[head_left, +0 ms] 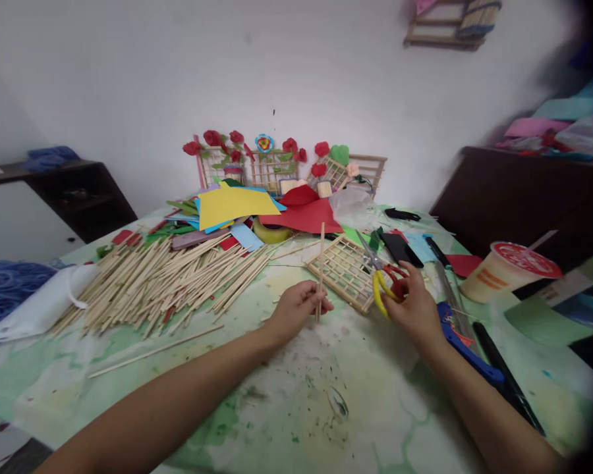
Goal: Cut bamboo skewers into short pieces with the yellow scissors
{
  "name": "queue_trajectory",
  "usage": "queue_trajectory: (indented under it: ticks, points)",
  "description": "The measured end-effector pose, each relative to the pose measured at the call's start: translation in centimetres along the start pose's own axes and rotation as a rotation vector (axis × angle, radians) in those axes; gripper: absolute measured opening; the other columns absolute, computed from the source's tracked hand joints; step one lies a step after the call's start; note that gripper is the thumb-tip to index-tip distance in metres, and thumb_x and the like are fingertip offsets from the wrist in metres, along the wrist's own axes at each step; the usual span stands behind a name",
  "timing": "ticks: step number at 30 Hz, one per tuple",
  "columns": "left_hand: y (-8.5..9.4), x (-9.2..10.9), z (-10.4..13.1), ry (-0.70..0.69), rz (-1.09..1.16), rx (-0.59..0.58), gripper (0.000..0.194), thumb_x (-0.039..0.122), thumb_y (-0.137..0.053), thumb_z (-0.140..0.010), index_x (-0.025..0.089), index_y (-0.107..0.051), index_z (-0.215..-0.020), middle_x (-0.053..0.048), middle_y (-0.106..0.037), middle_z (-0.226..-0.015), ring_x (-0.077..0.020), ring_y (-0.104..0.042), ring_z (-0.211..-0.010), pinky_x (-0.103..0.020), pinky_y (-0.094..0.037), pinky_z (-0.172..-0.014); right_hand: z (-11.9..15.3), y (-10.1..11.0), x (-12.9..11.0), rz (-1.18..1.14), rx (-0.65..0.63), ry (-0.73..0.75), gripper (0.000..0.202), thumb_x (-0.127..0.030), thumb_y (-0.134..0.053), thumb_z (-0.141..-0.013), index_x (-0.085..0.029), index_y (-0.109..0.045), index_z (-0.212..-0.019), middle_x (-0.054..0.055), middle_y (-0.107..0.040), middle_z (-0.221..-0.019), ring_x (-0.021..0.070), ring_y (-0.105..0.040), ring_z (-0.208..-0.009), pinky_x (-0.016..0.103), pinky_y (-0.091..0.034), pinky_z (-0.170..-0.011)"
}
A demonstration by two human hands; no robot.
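Note:
My left hand [301, 306] is closed around a thin wooden stick [322, 253], which stands upright near the middle of the table. To its right, my right hand [415, 309] grips a pair of scissors [386, 289] with yellow and red handles. The scissor blades point up and away, apart from the stick. Between and behind my hands lies a lattice of glued wooden sticks [348, 268]. Left of my left hand is a large loose pile of wooden sticks [163, 280], with a single stick [155, 351] lying in front of it.
Coloured paper sheets [234, 209] and a tape roll [271, 232] lie at the back, before red paper flowers [212, 138]. At right are a phone [401, 250], a blue-handled saw [469, 355] and a lidded drink cup [504, 273]. A white container [34, 309] lies at left.

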State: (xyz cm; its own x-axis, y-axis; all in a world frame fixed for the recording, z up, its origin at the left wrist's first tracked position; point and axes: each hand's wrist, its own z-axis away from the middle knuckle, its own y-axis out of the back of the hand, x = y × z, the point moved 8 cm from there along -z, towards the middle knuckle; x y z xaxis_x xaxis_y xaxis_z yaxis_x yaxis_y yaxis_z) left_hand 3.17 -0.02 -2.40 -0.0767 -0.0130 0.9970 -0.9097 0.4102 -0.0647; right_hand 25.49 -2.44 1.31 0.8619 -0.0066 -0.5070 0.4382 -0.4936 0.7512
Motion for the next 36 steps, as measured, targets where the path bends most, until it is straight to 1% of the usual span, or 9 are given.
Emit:
queue_trajectory:
  ticks: [2, 5, 8, 12, 16, 18, 24, 31, 36]
  points:
    - [0.7, 0.0, -0.3, 0.011, 0.034, 0.042, 0.027, 0.041, -0.058, -0.077, 0.015, -0.056, -0.085, -0.006, -0.067, -0.074, -0.0152, -0.062, -0.07, -0.029, -0.049, -0.071, 0.7, -0.5, -1.6, -0.078, -0.067, 0.051, 0.065, -0.037, -0.058, -0.07, -0.02, -0.041, -0.13, 0.003, -0.064, -0.082, 0.0165, -0.057, -0.063, 0.027, -0.041, -0.057]
    - [1.7, -0.1, -0.7, 0.017, 0.044, 0.101, 0.033, 0.04, -0.058, -0.076, 0.015, -0.057, -0.098, -0.004, -0.066, -0.072, -0.0136, -0.061, -0.065, -0.026, -0.048, -0.064, 2.2, -2.0, -3.9, -0.054, -0.238, 0.142, 0.058, -0.043, -0.054, -0.075, -0.022, -0.046, -0.128, -0.001, -0.058, -0.068, 0.0148, -0.053, -0.055, 0.025, -0.038, -0.05]
    - [2.3, -0.1, -0.9, -0.001, 0.027, 0.125, 0.038, 0.042, -0.058, -0.077, 0.016, -0.055, -0.104, -0.003, -0.066, -0.072, -0.0127, -0.059, -0.061, -0.025, -0.047, -0.06, 3.2, -2.8, -4.9, -0.064, -0.311, 0.18, 0.052, -0.045, -0.052, -0.078, -0.021, -0.046, -0.124, 0.0, -0.059, -0.07, 0.0146, -0.054, -0.058, 0.025, -0.038, -0.052]
    - [2.5, 0.1, -1.0, -0.031, -0.031, 0.114, 0.035, 0.041, -0.058, -0.077, 0.014, -0.058, -0.099, -0.005, -0.067, -0.073, -0.0134, -0.06, -0.064, -0.025, -0.046, -0.061, 3.2, -2.6, -5.0, 0.069, -0.304, 0.188, 0.047, -0.048, -0.053, -0.075, -0.022, -0.051, -0.114, 0.0, -0.061, -0.07, 0.0164, -0.056, -0.057, 0.025, -0.036, -0.051]
    - [2.1, 0.3, -0.8, -0.035, -0.005, 0.1, 0.028, 0.034, -0.06, -0.075, 0.012, -0.06, -0.093, -0.006, -0.067, -0.076, -0.0158, -0.063, -0.072, -0.028, -0.049, -0.068, 3.3, -2.2, -6.1, 0.236, -0.306, 0.326, 0.049, -0.047, -0.055, -0.073, -0.02, -0.052, -0.113, 0.007, -0.065, -0.093, 0.0245, -0.062, -0.08, 0.03, -0.041, -0.064]
    - [2.0, 0.5, -0.7, -0.034, 0.019, 0.095, 0.024, 0.031, -0.061, -0.074, 0.012, -0.061, -0.089, -0.006, -0.067, -0.077, -0.0168, -0.064, -0.075, -0.03, -0.05, -0.072, 3.4, -2.2, -6.2, 0.261, -0.323, 0.34, 0.05, -0.045, -0.054, -0.074, -0.018, -0.05, -0.116, 0.01, -0.064, -0.098, 0.0267, -0.061, -0.088, 0.032, -0.041, -0.07]
    - [1.4, 0.7, -0.6, -0.041, -0.082, 0.046, 0.015, 0.025, -0.056, -0.076, 0.012, -0.063, -0.077, -0.006, -0.066, -0.077, -0.016, -0.063, -0.075, -0.028, -0.05, -0.072, 3.8, -2.8, -6.3, 0.24, -0.397, 0.351, 0.055, -0.049, -0.054, -0.075, -0.018, -0.048, -0.12, 0.012, -0.062, -0.102, 0.0268, -0.059, -0.092, 0.033, -0.041, -0.075]
    - [0.7, 0.7, -0.4, -0.054, -0.148, 0.018, 0.017, 0.022, -0.053, -0.077, 0.01, -0.064, -0.081, -0.007, -0.067, -0.076, -0.0153, -0.062, -0.072, -0.025, -0.048, -0.066, 4.3, -3.2, -6.6, 0.206, -0.428, 0.371, 0.055, -0.049, -0.053, -0.076, -0.02, -0.044, -0.123, 0.011, -0.061, -0.101, 0.0259, -0.058, -0.09, 0.032, -0.04, -0.074]
    - [0.7, 1.1, -0.3, -0.097, -0.233, 0.003, 0.018, 0.023, -0.052, -0.078, 0.011, -0.066, -0.077, -0.007, -0.067, -0.075, -0.0147, -0.062, -0.071, -0.024, -0.047, -0.065, 4.3, -3.2, -6.7, 0.184, -0.437, 0.366, 0.05, -0.044, -0.056, -0.074, -0.02, -0.047, -0.117, 0.009, -0.062, -0.098, 0.0251, -0.058, -0.088, 0.032, -0.04, -0.072]
